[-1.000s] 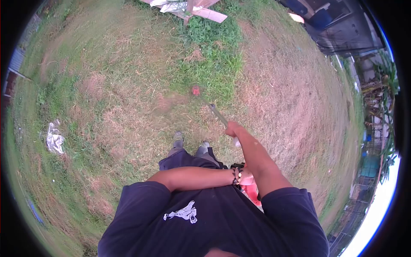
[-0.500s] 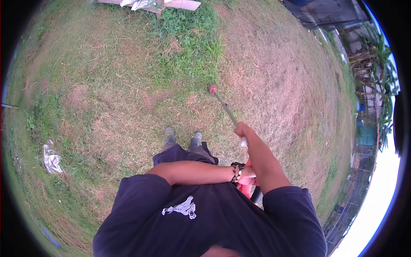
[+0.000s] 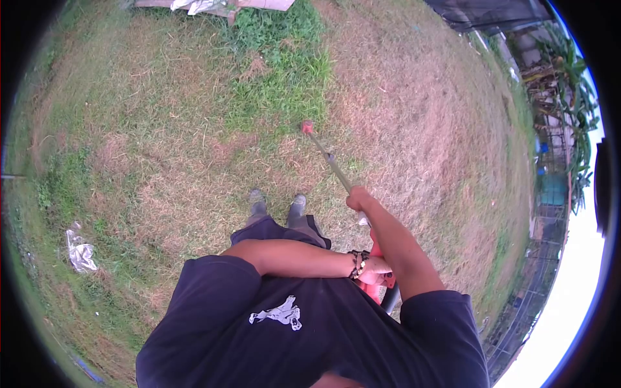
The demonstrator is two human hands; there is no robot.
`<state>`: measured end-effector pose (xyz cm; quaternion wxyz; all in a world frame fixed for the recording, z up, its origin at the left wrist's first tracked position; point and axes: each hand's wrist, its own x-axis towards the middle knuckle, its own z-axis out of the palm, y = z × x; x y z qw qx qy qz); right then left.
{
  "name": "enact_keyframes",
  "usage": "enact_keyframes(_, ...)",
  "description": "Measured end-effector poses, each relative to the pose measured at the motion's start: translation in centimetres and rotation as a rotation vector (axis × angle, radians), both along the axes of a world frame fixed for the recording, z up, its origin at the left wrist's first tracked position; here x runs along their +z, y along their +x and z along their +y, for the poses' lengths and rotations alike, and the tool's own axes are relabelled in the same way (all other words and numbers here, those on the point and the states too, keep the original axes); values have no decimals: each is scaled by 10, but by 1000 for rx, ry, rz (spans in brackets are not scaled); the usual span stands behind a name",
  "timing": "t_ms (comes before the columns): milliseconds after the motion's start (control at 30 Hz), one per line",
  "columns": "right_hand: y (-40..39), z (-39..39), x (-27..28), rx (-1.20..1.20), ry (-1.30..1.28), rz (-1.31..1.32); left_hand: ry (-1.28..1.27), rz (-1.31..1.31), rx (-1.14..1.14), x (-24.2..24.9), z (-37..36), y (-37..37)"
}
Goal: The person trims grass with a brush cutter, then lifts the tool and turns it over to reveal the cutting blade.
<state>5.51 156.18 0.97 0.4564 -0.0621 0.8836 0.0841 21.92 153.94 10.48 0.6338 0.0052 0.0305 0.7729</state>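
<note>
A string trimmer [image 3: 337, 169] slants forward and left from my right side, with a long greenish shaft and a red head [image 3: 307, 127]. Its head is low at the near edge of a taller green grass patch [image 3: 278, 84]. My right hand [image 3: 359, 198] is wrapped round the shaft about midway. Across my body reaches my left hand [image 3: 374, 268], a dark beaded bracelet on its wrist, closed on the orange rear part [image 3: 370, 290] of the trimmer. My right forearm and the trimmer's body partly hide those fingers.
Short, dry grass [image 3: 401, 116] surrounds my boots [image 3: 297, 205]. A crumpled silvery sheet [image 3: 80, 249] lies at the left. Pale boards [image 3: 265, 4] stand beyond the tall grass. Dark netting [image 3: 491, 14] and a wire fence [image 3: 527, 297] run along the right, near leafy plants [image 3: 576, 97].
The trimmer's head has swung left and slightly away, along the edge of the taller grass. My right hand has moved left with the shaft. My left hand has stayed almost in place.
</note>
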Motion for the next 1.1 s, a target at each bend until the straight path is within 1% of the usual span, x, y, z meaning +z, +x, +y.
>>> enact_keyframes(33, 2, -8, -1, 65, -2, 1, 33, -24, 10, -4, 0, 2)
enact_keyframes(133, 13, -30, -5, 177, -125, 46, 27, -56, 73, -10, -3, 4)
enact_keyframes(167, 16, -27, -33, 190, -150, 85, 75, -65, 103, -15, 0, 6)
enact_keyframes(233, 19, -50, -26, 190, -171, 33, 168, -79, 172, -33, 8, 8)
enact_keyframes(267, 20, -62, -22, 191, -183, 7, 108, 63, 141, -41, 6, 6)
enact_keyframes(300, 17, -69, -28, 272, -240, -26, 44, 204, 105, -46, -4, 0)
enact_keyframes(367, 17, -92, -36, 284, -234, -10, -86, 478, 28, -55, -29, -13)
enact_keyframes(400, 19, -104, -37, 289, -232, -3, -107, 507, 68, -58, -37, -16)
enact_keyframes(500, 10, -138, -34, 226, -250, -144, -165, 514, 219, -62, -55, -29)
enact_keyframes(667, 2, -165, -61, 363, -320, -109, -234, 532, 352, -74, -70, -37)
enact_keyframes(700, 2, -170, -57, 393, -329, -97, -244, 542, 363, -78, -72, -38)
enact_keyframes(800, -7, -175, -39, 308, -273, -155, -264, 588, 386, -88, -72, -39)
enact_keyframes(900, -15, -172, -29, 224, -290, -120, -282, 649, 401, -96, -70, -41)
enact_keyframes(1000, -27, -162, -36, 185, -223, -105, -298, 726, 407, -99, -69, -42)
enact_keyframes(1100, -36, -147, -46, 149, -264, -47, -318, 812, 405, -101, -71, -44)
